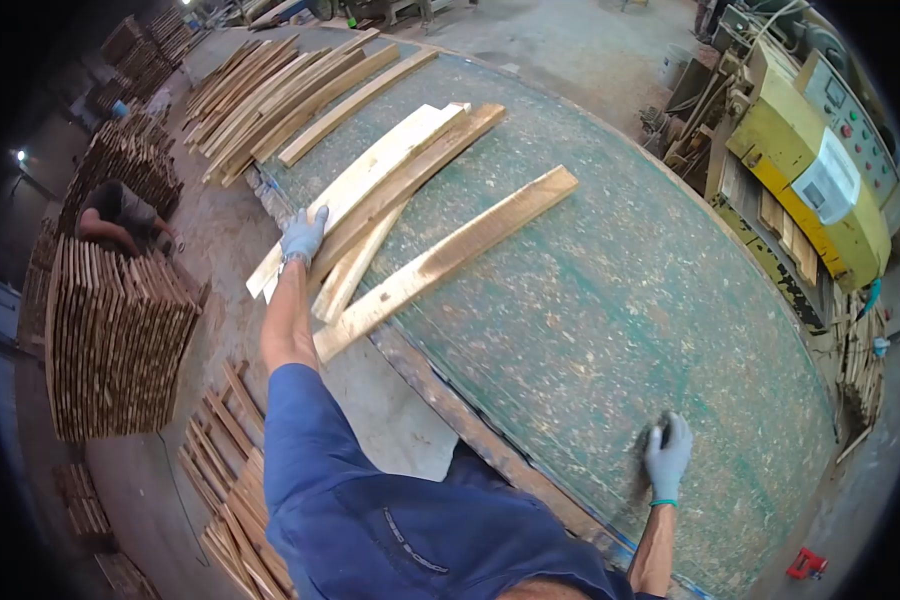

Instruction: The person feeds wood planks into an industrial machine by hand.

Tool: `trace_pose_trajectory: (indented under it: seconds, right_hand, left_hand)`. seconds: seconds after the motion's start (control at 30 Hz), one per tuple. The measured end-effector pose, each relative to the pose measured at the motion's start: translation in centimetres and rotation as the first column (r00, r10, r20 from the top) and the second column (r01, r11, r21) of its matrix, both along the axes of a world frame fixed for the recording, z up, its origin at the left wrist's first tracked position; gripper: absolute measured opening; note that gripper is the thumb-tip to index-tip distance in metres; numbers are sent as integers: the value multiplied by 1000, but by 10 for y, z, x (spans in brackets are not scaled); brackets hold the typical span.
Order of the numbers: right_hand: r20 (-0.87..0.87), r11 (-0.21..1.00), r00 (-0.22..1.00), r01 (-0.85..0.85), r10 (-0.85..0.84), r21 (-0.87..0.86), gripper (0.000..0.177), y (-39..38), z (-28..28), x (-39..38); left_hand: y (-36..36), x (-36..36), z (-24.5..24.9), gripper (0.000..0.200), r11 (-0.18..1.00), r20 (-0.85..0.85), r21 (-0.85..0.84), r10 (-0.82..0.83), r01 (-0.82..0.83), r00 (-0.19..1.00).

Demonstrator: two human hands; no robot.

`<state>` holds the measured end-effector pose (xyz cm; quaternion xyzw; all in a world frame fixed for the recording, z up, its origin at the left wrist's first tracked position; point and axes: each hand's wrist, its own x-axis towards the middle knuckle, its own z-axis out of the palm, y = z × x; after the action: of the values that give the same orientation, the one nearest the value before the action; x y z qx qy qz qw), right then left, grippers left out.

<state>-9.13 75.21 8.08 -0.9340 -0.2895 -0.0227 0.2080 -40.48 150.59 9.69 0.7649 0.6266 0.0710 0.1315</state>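
Note:
My left hand [303, 237], in a grey glove, is on the near part of a pale wooden board [390, 150], its fingers closed over the edge and the thumb on top. A browner board [430, 180] lies against that one, and a shorter pale piece [355, 265] pokes out beneath them. To their right, a separate board [460, 250] lies slantwise, its near end jutting past the table edge. My right hand [668, 458], also gloved, is low over the green worktable [610, 290], fingers loosely bent, thumb apart, with nothing visible in it.
More boards [290, 95] lie side by side at the table's far left. A yellow machine [810, 170] with a button panel stands at right. Stacked wood [125, 335] and another person [120, 215] are at left. A red tool [806, 564] shows lower right.

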Motion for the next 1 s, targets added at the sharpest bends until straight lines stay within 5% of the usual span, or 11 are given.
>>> trace_pose_trajectory:
  seconds: [0.23, 0.33, 0.53, 0.67, 0.77, 0.8, 1.0]
  right_hand:
    - [-5, 958, 959, -281, 282, 52, 40, 113, 30, -73]
    - [50, 904, 913, -408, 405, 125, 42, 155, 40, -85]
    - [-129, 799, 813, -506, 567, 325, 75, 269, 41, -134]
    - [-295, 860, 844, -318, 449, 399, 94, 302, 17, -162]
    - [-249, 952, 926, -241, 285, 191, 107, 278, 15, -163]
    - [-252, 981, 951, -192, 179, -27, 117, 264, 27, -156]
    - [-243, 979, 950, 179, -198, -96, 119, 133, 38, -76]
  left_hand:
    - [44, 26, -11, 98, 995, -203, -82, -77, 62, 976]
    - [25, 51, -1, 95, 997, -163, -36, -71, 66, 984]
    - [-71, 91, -5, 83, 997, -43, -30, -72, 71, 996]
    - [-157, 143, -18, 80, 985, 19, 105, -138, 136, 990]
    - [-246, 199, -9, 80, 992, 50, 29, -125, 124, 991]
    - [-278, 216, -5, 74, 990, 96, 15, -138, 137, 986]
    - [-428, 291, -18, 68, 892, 236, -63, -423, 448, 875]
